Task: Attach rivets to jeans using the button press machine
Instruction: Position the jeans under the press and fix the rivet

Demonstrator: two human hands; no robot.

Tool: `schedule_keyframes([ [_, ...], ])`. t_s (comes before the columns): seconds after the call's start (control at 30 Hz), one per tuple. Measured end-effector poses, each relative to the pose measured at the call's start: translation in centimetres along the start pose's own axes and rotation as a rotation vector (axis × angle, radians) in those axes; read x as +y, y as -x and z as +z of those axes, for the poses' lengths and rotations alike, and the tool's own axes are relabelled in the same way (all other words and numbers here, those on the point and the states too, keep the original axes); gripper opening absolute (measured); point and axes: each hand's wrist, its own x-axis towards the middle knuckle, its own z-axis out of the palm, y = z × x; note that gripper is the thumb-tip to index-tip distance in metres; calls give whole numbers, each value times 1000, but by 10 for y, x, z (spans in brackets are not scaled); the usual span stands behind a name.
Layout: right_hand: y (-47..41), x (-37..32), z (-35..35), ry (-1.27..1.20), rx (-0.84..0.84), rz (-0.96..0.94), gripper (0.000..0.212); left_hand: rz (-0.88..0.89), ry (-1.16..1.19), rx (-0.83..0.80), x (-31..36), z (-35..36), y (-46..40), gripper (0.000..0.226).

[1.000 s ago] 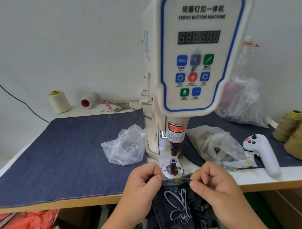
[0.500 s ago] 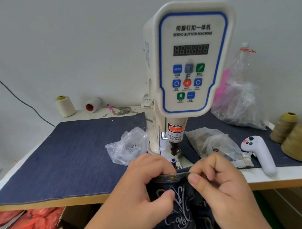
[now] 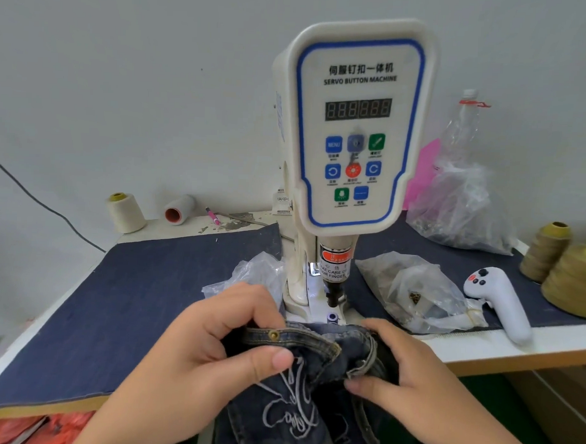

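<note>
The left grip [image 3: 214, 345] grasps the jeans [image 3: 299, 381] at the pocket edge, thumb on the front and fingers curled behind; a brass rivet [image 3: 274, 335] sits in that edge just beside the left fingertips. The right grip [image 3: 409, 372] pinches a bunched fold of the same denim, thumb low on the cloth; the jeans hang between the two grips at the near edge of the counter [image 3: 480, 344]. Just beyond both grips stands the button press machine [image 3: 354, 131], its lower die [image 3: 332, 317] showing right above the held cloth and apart from it. Past the left grip lies a clear plastic bag [image 3: 253, 273] on the blue denim mat [image 3: 133, 299]; past the right grip lies another bag [image 3: 415, 292], then a white handheld controller [image 3: 501, 302] and olive thread cones [image 3: 562, 267].
</note>
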Motion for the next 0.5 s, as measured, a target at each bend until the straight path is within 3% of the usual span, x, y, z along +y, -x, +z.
schedule_keyframes([
  [0.13, 4, -4, 6, -238, 130, -57, 32, -84, -27, -22, -10, -8, 1, 22],
  [0.23, 9, -13, 5, -428, 154, -116, 36, -143, -271, 85, -21, -8, 3, 25],
  [0.37, 11, -24, 6, -553, 119, -195, 39, -245, -66, 267, -29, -4, 8, 38],
  [0.5, 9, -35, 5, -724, 64, -264, 50, -331, 10, 372, -43, -2, 17, 66],
])
